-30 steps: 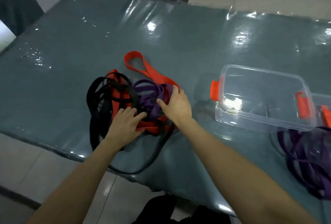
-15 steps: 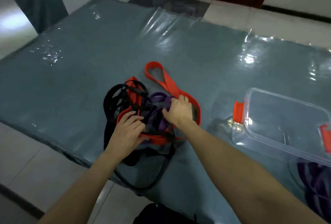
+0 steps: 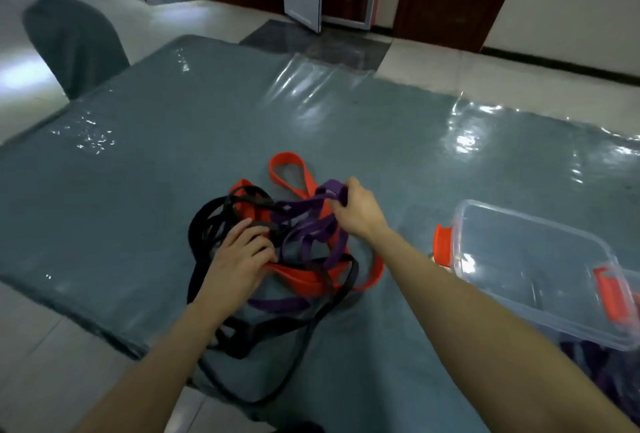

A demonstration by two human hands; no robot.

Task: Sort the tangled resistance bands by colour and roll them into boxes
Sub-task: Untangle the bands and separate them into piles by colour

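Note:
A tangle of bands lies near the table's front edge: black bands (image 3: 207,225) on the left, an orange band (image 3: 287,169) looping toward the back, purple bands (image 3: 304,228) through the middle. My right hand (image 3: 356,211) grips a purple band at its upper end and holds it raised above the pile. My left hand (image 3: 239,259) rests on the tangle, fingers curled over black and orange bands. A clear plastic box (image 3: 540,270) with orange latches stands to the right, with nothing visible inside it.
The table (image 3: 138,162) carries a grey cloth under shiny plastic film. A loop of black band (image 3: 273,394) hangs over the front edge. More purple bands (image 3: 595,363) lie under the box's near corner. A covered chair (image 3: 72,41) stands at the far left.
My right hand has closed on a purple band and lifted it up and back out of the pile. My left hand stays pressed on the tangle. The camera has tilted upward.

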